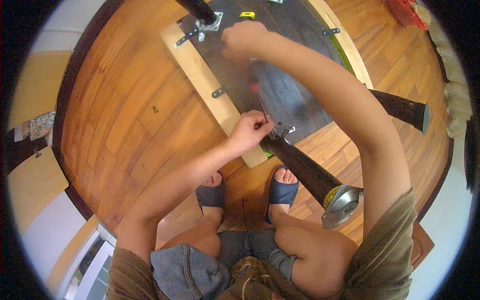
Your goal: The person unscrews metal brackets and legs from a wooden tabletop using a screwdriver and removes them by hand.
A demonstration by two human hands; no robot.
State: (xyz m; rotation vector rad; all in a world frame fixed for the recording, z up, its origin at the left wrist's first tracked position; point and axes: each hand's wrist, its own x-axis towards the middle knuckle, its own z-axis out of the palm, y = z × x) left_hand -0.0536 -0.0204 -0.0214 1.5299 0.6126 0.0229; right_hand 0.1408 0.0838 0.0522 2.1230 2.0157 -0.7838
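Observation:
My left hand (248, 132) is closed in a pinch at the near end of a dark wooden panel (290, 95). A thin rod-like piece (265, 116) shows at its fingertips, too small to name. Beside those fingers, a metal bracket (288, 131) joins a dark round leg (307, 167) to the panel; the leg slants toward me. Over the panel's far part, my right hand (244, 40) is curled into a fist, slightly blurred, and what it grips is hidden. A yellow-and-black object (247, 16) shows just beyond the fist. Between my hands is a small blurred red spot (254, 87).
Pale wooden strips (200, 82) edge the panel, with black metal plates (218, 92) fixed across. Another dark leg (198, 11) rises at the far left; one more (400, 107) sticks out right. A metal fitting (343, 206) caps the near leg. My sandalled feet (282, 190) stand close by.

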